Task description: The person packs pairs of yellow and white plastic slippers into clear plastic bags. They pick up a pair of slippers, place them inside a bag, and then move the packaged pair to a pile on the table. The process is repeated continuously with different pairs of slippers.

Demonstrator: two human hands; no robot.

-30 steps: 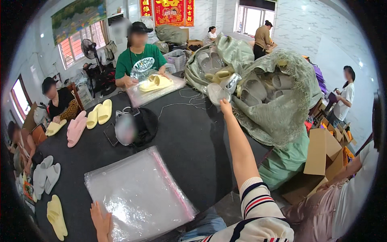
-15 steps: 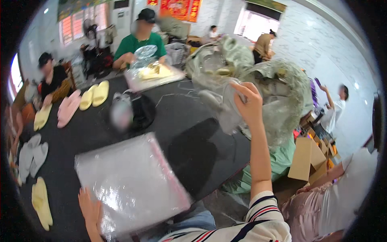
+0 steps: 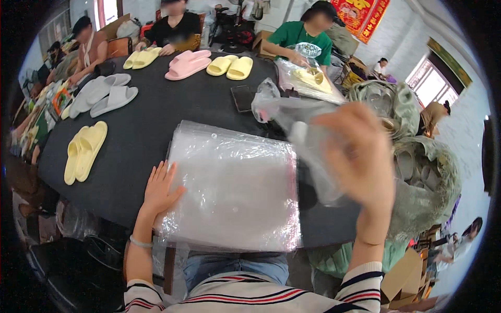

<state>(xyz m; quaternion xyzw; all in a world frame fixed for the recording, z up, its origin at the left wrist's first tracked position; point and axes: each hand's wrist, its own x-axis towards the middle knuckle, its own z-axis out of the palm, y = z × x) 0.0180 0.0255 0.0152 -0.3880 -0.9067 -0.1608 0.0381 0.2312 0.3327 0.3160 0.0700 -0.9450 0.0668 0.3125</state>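
On the dark table, a stack of clear flat plastic bags [image 3: 235, 182] with a pinkish right edge lies in front of me. My left hand [image 3: 163, 190] rests flat on the stack's left edge, fingers spread and nothing gripped. Beyond the stack's right edge, my right hand [image 3: 360, 156] is raised and smeared by motion, its fingers curled around a translucent plastic piece [image 3: 326, 180]. That piece hangs down to the left of the hand; its exact kind is too blurred to tell.
Yellow slippers [image 3: 86, 151], grey slippers [image 3: 115, 101] and pink slippers [image 3: 188, 65] line the table's far and left sides. A phone [image 3: 241, 99] lies behind the stack. Open sacks of clear plastic pieces [image 3: 425, 172] stand right. A co-worker in green [image 3: 308, 41] handles a bagged yellow pair.
My view has swung left and levelled. My right hand has come from beside the sacks to the stack's right side, carrying the plastic piece. My left hand stays on the stack.
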